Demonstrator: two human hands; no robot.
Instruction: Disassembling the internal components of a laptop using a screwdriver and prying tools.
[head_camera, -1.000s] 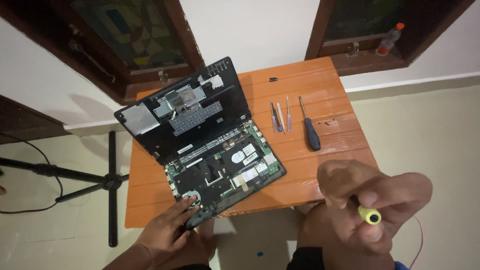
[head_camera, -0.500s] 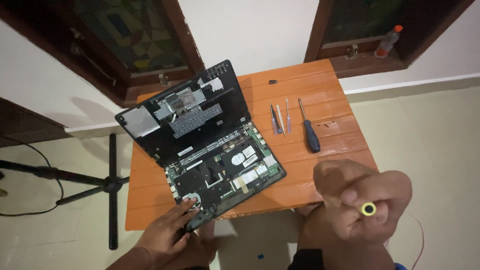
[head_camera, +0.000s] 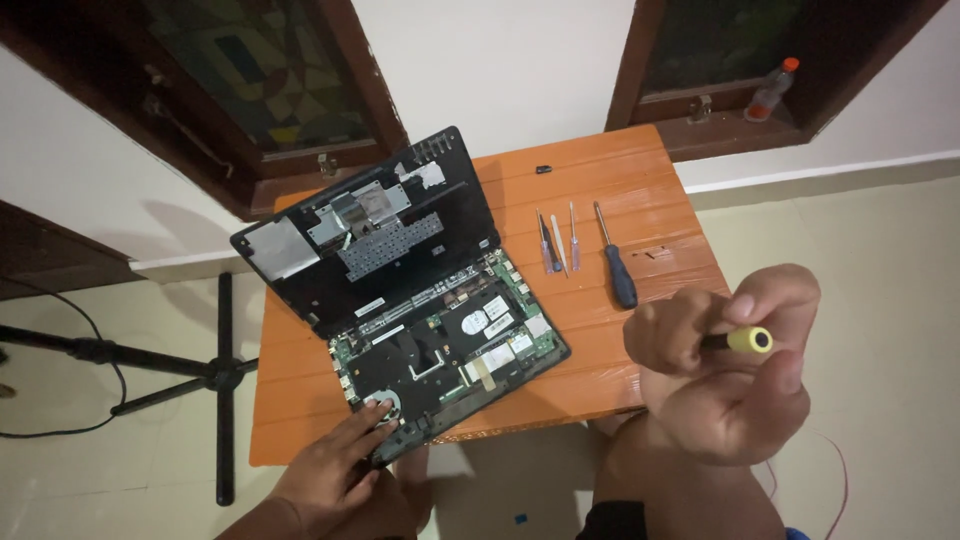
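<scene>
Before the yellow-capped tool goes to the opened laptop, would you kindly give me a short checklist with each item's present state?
1. Right hand grips the yellow-capped tool: ok.
2. Tool tip type: cannot tell, hidden in the fist.
3. Left hand steadies the opened laptop at its near corner: ok.
4. Laptop fully on the orange table: not ok, near corner overhangs.
5. Blue-handled screwdriver and small tools lie apart from the board: ok.

The right hand (head_camera: 725, 375) now sits a little higher and further left than a second ago, its fingers regripped around the yellow-capped tool (head_camera: 748, 340). The cap, earlier pointing down and then straight at the camera, now points right.
</scene>
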